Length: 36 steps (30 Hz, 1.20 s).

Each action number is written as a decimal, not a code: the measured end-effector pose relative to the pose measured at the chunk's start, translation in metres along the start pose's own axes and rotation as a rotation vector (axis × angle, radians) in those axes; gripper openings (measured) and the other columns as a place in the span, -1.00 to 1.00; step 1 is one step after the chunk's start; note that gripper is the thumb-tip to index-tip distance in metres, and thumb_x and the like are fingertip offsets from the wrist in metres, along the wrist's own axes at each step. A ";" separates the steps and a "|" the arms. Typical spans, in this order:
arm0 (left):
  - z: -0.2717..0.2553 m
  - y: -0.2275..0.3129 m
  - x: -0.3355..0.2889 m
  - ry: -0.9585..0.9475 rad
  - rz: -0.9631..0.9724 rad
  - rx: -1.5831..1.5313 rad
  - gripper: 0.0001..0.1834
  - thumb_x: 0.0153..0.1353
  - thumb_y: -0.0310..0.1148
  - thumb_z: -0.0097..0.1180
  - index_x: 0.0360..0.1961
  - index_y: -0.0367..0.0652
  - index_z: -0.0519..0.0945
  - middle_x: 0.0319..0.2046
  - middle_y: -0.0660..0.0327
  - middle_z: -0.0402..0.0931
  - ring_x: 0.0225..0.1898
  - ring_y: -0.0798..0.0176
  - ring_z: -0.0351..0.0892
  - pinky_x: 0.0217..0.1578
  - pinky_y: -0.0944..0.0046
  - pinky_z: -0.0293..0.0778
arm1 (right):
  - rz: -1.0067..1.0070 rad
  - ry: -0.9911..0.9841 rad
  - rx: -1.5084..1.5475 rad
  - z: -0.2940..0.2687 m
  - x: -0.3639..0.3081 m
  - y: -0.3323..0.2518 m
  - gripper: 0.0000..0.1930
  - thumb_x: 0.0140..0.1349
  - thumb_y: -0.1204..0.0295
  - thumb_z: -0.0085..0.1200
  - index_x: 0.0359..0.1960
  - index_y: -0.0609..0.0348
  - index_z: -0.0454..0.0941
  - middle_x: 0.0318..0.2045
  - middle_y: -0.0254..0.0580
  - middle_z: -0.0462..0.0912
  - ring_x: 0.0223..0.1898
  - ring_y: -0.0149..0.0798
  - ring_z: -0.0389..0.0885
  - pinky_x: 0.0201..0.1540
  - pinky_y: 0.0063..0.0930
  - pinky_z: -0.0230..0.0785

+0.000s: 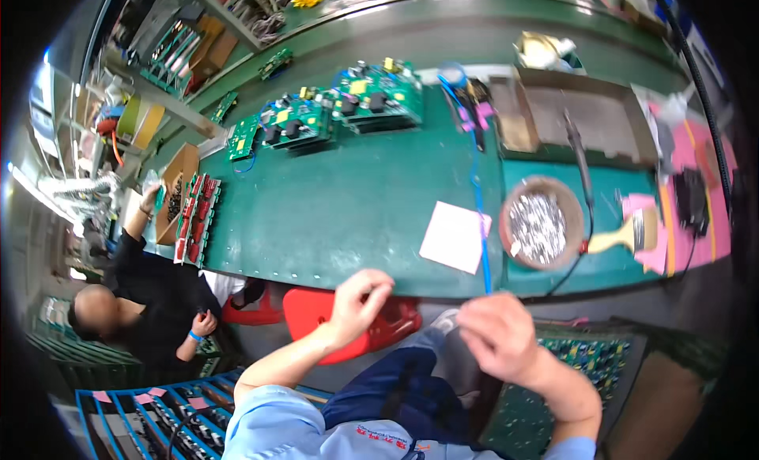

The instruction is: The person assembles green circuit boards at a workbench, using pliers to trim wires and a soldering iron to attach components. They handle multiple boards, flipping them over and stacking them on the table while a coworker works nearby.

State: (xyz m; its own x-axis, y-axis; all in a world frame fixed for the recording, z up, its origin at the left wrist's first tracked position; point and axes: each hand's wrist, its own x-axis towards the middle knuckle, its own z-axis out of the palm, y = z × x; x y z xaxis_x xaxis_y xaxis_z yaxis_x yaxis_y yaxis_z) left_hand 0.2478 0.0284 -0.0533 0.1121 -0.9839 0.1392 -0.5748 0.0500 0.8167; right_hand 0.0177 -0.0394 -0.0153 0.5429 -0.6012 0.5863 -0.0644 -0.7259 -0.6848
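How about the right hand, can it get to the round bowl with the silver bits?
Probably yes. The right hand looks empty and is near the table edge, close to the bowl. Nothing covers the bowl's open top, and the blue cord lies to its left.

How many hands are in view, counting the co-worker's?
4: the wearer's left hand and right hand near the green bench's edge; the co-worker's hand by the cardboard box, another above the blue wristband.
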 end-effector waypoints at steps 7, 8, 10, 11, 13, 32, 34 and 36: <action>-0.057 -0.063 0.159 0.376 -0.751 -1.291 -0.48 0.14 -0.37 -0.18 0.11 -0.29 0.03 0.12 -0.04 -0.01 0.15 0.08 0.00 0.10 0.13 0.02 | 0.014 -0.203 -0.495 0.052 0.178 0.096 -0.53 -0.21 0.44 0.15 -0.17 0.18 0.32 -0.10 0.00 0.29 -0.05 -0.02 0.25 -0.04 -0.26 0.13; -0.049 -0.083 0.174 0.404 -0.793 -1.382 -0.47 0.13 -0.41 -0.21 0.11 -0.31 0.00 0.14 -0.07 -0.07 0.18 0.03 -0.08 0.12 0.08 -0.02 | -0.037 -0.223 -0.593 0.068 0.193 0.112 -0.47 -0.22 0.42 0.17 -0.12 0.17 0.29 -0.08 0.00 0.27 -0.02 -0.02 0.23 -0.01 -0.26 0.11; -0.036 -0.078 0.198 0.388 -0.821 -1.521 -0.43 0.05 -0.38 -0.12 0.09 -0.33 0.04 0.15 -0.08 -0.11 0.19 0.03 -0.13 0.14 0.04 -0.13 | -0.091 -0.229 -0.683 0.091 0.219 0.135 -0.37 -0.26 0.37 0.21 -0.06 0.15 0.25 -0.06 0.02 0.25 0.00 0.00 0.21 0.00 -0.24 0.09; -0.020 -0.096 0.216 0.316 -0.826 -1.488 -0.44 0.02 -0.35 -0.08 0.06 -0.29 0.10 0.14 -0.08 -0.10 0.21 0.03 -0.19 0.14 0.00 -0.20 | -0.087 -0.254 -0.701 0.095 0.231 0.142 -0.29 -0.29 0.38 0.23 0.00 0.12 0.20 -0.02 0.03 0.23 0.01 0.03 0.19 0.03 -0.22 0.07; -0.005 -0.098 0.239 0.406 -0.837 -1.498 -0.56 -0.04 -0.31 -0.03 -0.09 -0.17 0.26 0.04 0.01 0.12 0.16 0.05 -0.09 0.10 -0.09 -0.23 | -0.063 -0.367 -0.808 0.099 0.251 0.155 -0.26 -0.34 0.38 0.25 0.00 0.13 0.20 -0.02 0.03 0.23 0.02 0.03 0.19 0.04 -0.21 0.07; 0.003 -0.086 0.251 0.716 -0.597 -1.415 -0.86 -0.09 -0.46 -0.03 -0.42 -0.19 0.40 -0.40 0.27 0.42 -0.36 0.33 0.40 -0.30 0.32 0.27 | 0.143 -0.552 -0.597 0.089 0.308 0.158 -0.38 -0.35 0.44 0.19 -0.09 0.15 0.32 -0.12 -0.05 0.36 -0.04 -0.08 0.30 0.01 -0.39 0.14; -0.002 -0.086 0.246 0.575 -0.500 -1.682 -0.86 -0.08 -0.45 -0.06 -0.42 -0.18 0.39 -0.41 0.26 0.42 -0.37 0.31 0.42 -0.30 0.30 0.30 | 0.135 -0.590 -0.593 0.089 0.310 0.168 -0.38 -0.35 0.43 0.19 -0.09 0.15 0.31 -0.11 -0.05 0.36 -0.04 -0.09 0.30 0.01 -0.40 0.14; 0.000 -0.101 0.256 0.549 -0.566 -1.812 -0.86 -0.11 -0.44 -0.09 -0.43 -0.18 0.38 -0.45 0.24 0.41 -0.38 0.28 0.42 -0.36 0.27 0.37 | 0.143 -0.612 -0.582 0.087 0.315 0.170 -0.36 -0.35 0.42 0.19 -0.08 0.18 0.30 -0.10 -0.03 0.35 -0.04 -0.09 0.30 0.02 -0.40 0.13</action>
State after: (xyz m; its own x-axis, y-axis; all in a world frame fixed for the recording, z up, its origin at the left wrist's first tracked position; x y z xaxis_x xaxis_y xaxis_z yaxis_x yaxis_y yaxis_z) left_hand 0.3342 -0.2284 -0.1002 0.3526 -0.8157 -0.4586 0.9275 0.2396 0.2869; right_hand 0.2503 -0.3231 0.0154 0.8423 -0.5357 0.0594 -0.4957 -0.8132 -0.3051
